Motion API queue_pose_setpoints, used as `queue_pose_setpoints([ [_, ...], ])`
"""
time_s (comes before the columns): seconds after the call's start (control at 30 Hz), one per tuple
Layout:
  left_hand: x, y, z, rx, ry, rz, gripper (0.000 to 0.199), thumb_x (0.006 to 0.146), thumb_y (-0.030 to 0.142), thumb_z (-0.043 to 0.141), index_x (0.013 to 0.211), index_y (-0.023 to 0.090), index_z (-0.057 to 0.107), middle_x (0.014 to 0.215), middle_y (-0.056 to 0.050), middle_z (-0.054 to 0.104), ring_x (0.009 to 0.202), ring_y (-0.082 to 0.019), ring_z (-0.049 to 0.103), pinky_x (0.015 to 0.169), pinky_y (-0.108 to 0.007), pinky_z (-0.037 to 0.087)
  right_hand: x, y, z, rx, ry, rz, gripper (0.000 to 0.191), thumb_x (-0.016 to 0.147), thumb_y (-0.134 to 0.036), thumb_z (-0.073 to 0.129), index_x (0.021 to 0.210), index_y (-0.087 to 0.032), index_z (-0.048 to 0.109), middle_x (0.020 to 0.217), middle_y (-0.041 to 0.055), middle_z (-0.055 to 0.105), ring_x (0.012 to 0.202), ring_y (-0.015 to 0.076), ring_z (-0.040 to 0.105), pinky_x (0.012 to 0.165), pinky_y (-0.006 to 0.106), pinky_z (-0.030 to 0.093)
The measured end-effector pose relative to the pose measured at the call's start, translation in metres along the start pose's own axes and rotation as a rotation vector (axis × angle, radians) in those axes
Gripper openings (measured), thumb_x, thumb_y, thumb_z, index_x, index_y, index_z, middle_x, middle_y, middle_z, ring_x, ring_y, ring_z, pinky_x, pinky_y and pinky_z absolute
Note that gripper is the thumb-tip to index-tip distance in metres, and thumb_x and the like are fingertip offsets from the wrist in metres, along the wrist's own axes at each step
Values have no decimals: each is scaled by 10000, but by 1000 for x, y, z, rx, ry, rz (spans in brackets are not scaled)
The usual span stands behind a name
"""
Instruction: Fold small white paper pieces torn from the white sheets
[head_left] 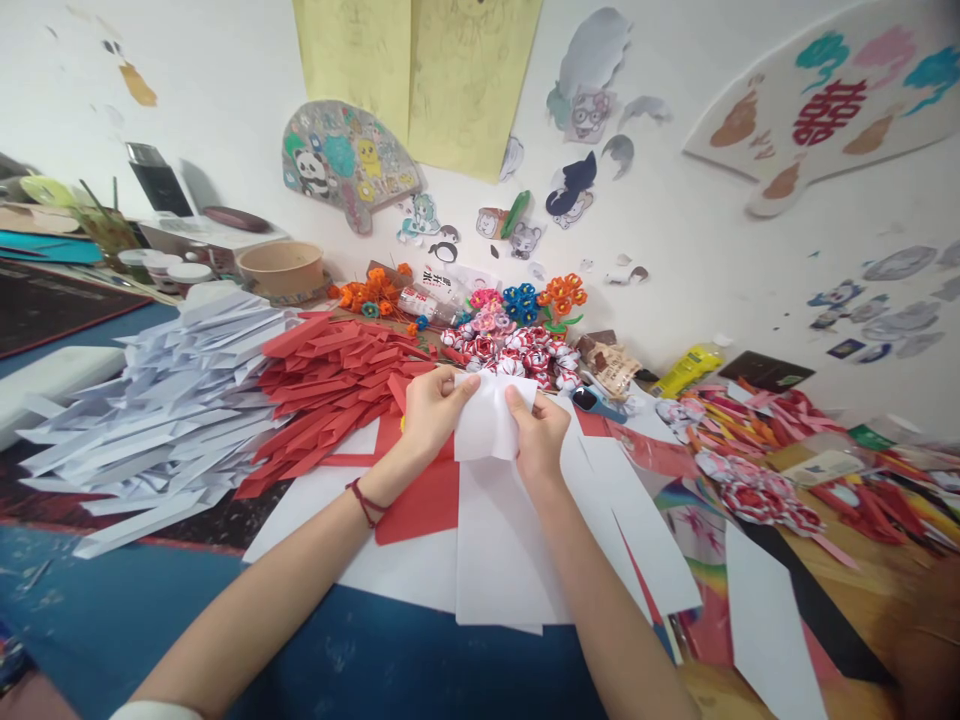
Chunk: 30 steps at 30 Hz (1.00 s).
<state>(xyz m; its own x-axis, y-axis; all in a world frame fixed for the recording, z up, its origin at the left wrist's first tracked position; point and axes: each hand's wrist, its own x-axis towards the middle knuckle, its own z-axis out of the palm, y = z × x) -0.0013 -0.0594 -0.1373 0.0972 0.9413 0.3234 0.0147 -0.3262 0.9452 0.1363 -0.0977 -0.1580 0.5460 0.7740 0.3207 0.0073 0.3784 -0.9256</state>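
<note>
Between my two hands is a small white sheet of paper (486, 425), slightly bent along its middle. My left hand (435, 410) pinches its left edge with the thumb on top. On the other side my right hand (541, 430) grips the right edge, thumb on the near face. Larger white sheets (510, 560) and a red sheet (420, 505) lie flat on the table under my hands. Left of my left hand spreads a heap of folded red paper strips (337, 380), and beyond it a heap of folded white paper strips (180, 390).
Red-and-white paper flowers (517, 355) and small coloured flowers (521, 300) stand by the wall. A yellow bottle (690, 368) and a pile of coloured strips (735, 425) sit to the right. A round tub (281, 268) and a dark flask (159, 180) are back left.
</note>
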Motion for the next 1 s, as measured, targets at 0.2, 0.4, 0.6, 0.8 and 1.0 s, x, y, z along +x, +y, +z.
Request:
queue_pose_setpoints([
  [0.2,-2,1,2,10,17,4,333,743,414,646,588,160,496,464,58,366,439,-64,301,427,-209,152,-4,-4,4,56,41,29,284,664,-379,754,668,-108,669,591,-14,536,535,101,447,505,231,381],
  [0.4,-6,2,4,-25,-10,-11,335,774,457,616,653,157,527,482,59,373,435,-61,303,423,-200,155,-8,-11,6,60,53,32,302,665,-399,741,636,-117,634,588,-19,508,539,103,435,491,229,368],
  [0.6,-10,8,6,-68,-11,-24,331,768,453,630,663,157,529,489,59,374,438,-57,295,419,-196,164,-11,-14,5,47,57,28,323,672,-415,728,613,-124,601,567,-30,465,529,95,402,484,225,353],
  [0.8,-10,10,5,-111,-45,-38,347,780,471,621,669,162,509,485,58,392,422,-55,311,415,-192,156,-11,-17,4,-15,63,12,334,692,-436,708,599,-138,588,564,-30,458,520,97,395,479,226,339],
  [1.0,-10,9,5,-149,-85,-53,356,769,495,629,701,160,531,479,55,429,411,-56,350,410,-184,181,-10,-23,1,-56,62,-26,340,704,-421,704,576,-132,581,536,-35,441,513,93,382,463,220,310],
])
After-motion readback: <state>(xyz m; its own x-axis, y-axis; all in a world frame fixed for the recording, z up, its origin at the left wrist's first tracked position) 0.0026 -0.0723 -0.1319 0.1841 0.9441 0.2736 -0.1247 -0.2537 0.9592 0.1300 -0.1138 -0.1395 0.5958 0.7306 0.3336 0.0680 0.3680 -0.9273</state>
